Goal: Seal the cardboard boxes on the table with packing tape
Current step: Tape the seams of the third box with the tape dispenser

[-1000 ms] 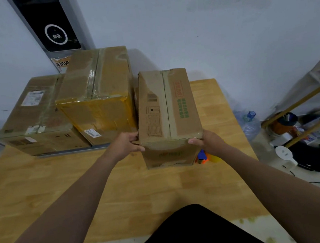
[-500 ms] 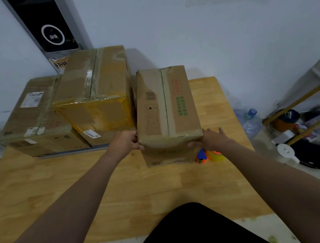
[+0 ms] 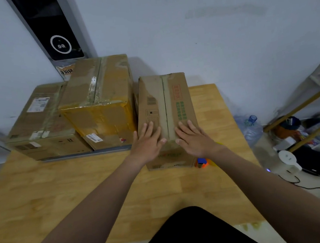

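Both hands are lying in new places compared with a second ago. Then they were clasping the near top corners of the narrow cardboard box point(image 3: 165, 105) from its left and right sides; now they are resting on its top face. The left hand point(image 3: 147, 141) is lying flat on the left flap and the right hand point(image 3: 194, 140) flat on the right flap, each just beside the centre seam point(image 3: 165, 111) at the near end. The box itself is standing where it was, in the middle of the wooden table point(image 3: 64, 188), its long side running from near to far.

The left hand's fingers point(image 3: 149, 128) are stretching out straight and slightly apart, pointing toward the far wall, with the thumb angling in toward the seam. The right hand's fingers point(image 3: 191, 127) are doing likewise. Neither hand is curling round anything; palms and fingers are only lying on cardboard, and the two thumbs are near each other without touching.

An orange and blue tape dispenser point(image 3: 202, 162) is lying on the table at the box's near right corner, partly hidden by the right wrist. A taller box wrapped in yellow tape point(image 3: 100, 107) is standing just left of the narrow one, with a flatter box point(image 3: 39, 122) further left.
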A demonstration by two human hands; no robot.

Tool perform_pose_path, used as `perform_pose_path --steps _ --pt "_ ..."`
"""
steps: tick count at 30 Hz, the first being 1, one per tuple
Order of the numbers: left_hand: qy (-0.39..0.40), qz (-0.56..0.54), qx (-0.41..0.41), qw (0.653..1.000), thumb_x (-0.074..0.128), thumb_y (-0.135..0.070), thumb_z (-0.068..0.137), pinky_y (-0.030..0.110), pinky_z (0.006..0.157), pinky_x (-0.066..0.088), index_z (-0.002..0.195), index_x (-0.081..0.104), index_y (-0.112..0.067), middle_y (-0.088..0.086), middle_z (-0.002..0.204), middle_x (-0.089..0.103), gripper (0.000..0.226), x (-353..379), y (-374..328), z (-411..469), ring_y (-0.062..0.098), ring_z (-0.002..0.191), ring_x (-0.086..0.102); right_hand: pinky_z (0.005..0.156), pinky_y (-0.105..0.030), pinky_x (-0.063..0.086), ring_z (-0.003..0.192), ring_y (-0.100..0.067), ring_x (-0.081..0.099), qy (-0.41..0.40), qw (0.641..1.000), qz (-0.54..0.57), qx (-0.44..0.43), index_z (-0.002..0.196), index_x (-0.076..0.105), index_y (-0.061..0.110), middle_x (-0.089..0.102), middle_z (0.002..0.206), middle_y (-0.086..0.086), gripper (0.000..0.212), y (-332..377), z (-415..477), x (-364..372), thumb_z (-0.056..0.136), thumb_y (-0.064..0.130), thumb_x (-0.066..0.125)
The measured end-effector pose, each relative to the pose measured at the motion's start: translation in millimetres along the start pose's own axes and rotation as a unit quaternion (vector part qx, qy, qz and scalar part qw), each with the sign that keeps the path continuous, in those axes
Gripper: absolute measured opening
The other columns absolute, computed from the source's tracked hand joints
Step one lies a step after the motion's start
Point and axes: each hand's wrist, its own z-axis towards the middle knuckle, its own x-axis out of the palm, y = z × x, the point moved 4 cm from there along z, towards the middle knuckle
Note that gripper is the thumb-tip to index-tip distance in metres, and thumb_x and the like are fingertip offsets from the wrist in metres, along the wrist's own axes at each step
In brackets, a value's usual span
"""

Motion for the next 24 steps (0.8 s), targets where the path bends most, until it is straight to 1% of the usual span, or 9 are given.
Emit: perform_pose_path --steps 4,7,10,12,16,18,21,22,24 --pt "-0.029 0.001 0.006 1.000 0.019 -0.052 0.109 0.054 0.127 0.003 0.160 0.022 -0.043 -0.001 0.172 -0.006 0.052 -1 3 1 0.024 0.158 -0.011 0.123 -0.056 0.006 0.155 -0.017 -0.008 -0.049 0.998 -0.036 0.007 0.156 0.020 0.047 0.001 0.168 0.017 0.053 -3 3 -5 0.105 0.058 0.012" --pt "-0.041 -0.009 0.005 0.999 0.027 -0.050 0.109 0.052 0.124 0.016 0.155 0.036 -0.044 -0.001 0.172 0.007 0.047 -5 4 8 0.025 0.158 -0.001 0.120 -0.057 0.017 0.150 -0.025 0.007 -0.052 0.996 -0.076 0.017 0.150 0.029 0.052 0.017 0.163 0.007 0.051 5 14 -13 0.103 0.060 0.012" --pt "-0.054 -0.014 -0.007 0.998 0.036 -0.050 0.108 0.051 0.117 0.035 0.151 0.042 -0.047 -0.003 0.168 0.021 0.044 -8 8 13 0.023 0.154 0.011 0.118 -0.062 0.016 0.150 -0.029 0.002 -0.030 0.996 -0.080 0.034 0.151 0.021 0.055 0.011 0.164 0.006 0.051 11 25 -13 0.102 0.062 0.010" --pt "-0.055 -0.015 -0.012 0.998 0.040 -0.051 0.106 0.047 0.112 0.040 0.152 0.041 -0.046 -0.005 0.162 0.029 0.046 -10 10 16 0.021 0.147 0.020 0.118 -0.065 0.010 0.153 -0.029 -0.006 -0.012 0.996 -0.073 0.041 0.152 0.016 0.058 0.004 0.166 0.010 0.051 11 31 -13 0.102 0.062 0.008" --pt "-0.075 0.051 -0.010 0.996 0.041 -0.055 0.104 0.043 0.108 0.034 0.156 0.035 -0.042 -0.004 0.151 0.036 0.054 -18 9 27 0.022 0.137 0.030 0.120 -0.063 0.009 0.155 -0.025 -0.011 -0.005 0.997 -0.065 0.036 0.153 0.014 0.057 -0.002 0.168 0.016 0.050 3 44 -21 0.103 0.059 0.009" --pt "-0.071 0.060 -0.007 0.996 0.043 -0.056 0.102 0.043 0.112 0.030 0.157 0.033 -0.040 -0.001 0.152 0.034 0.058 -22 9 36 0.024 0.140 0.029 0.122 -0.059 0.010 0.155 -0.024 -0.012 -0.001 0.997 -0.065 0.034 0.155 0.014 0.053 -0.005 0.168 0.016 0.051 -5 54 -27 0.104 0.058 0.014" --pt "-0.033 0.040 -0.002 0.999 0.043 -0.055 0.103 0.049 0.126 0.011 0.161 0.024 -0.037 0.004 0.167 0.015 0.063 -27 11 56 0.029 0.155 0.007 0.124 -0.055 0.011 0.155 -0.022 -0.014 0.000 0.997 -0.062 0.036 0.158 0.011 0.046 -0.009 0.169 0.013 0.056 -20 73 -36 0.104 0.058 0.022" --pt "-0.019 0.029 -0.002 0.999 0.043 -0.054 0.104 0.050 0.127 0.005 0.162 0.021 -0.036 0.004 0.170 0.006 0.064 -29 12 65 0.029 0.157 -0.002 0.124 -0.054 0.011 0.155 -0.022 -0.014 -0.001 0.997 -0.063 0.036 0.159 0.009 0.043 -0.010 0.169 0.011 0.059 -25 79 -40 0.104 0.059 0.024" --pt "0.002 0.021 -0.008 1.000 0.041 -0.053 0.105 0.052 0.127 0.001 0.163 0.016 -0.035 0.004 0.172 -0.005 0.065 -32 15 85 0.029 0.157 -0.012 0.124 -0.054 0.010 0.155 -0.022 -0.015 -0.002 0.997 -0.066 0.040 0.161 0.004 0.036 -0.013 0.169 0.010 0.066 -33 93 -49 0.104 0.059 0.027"
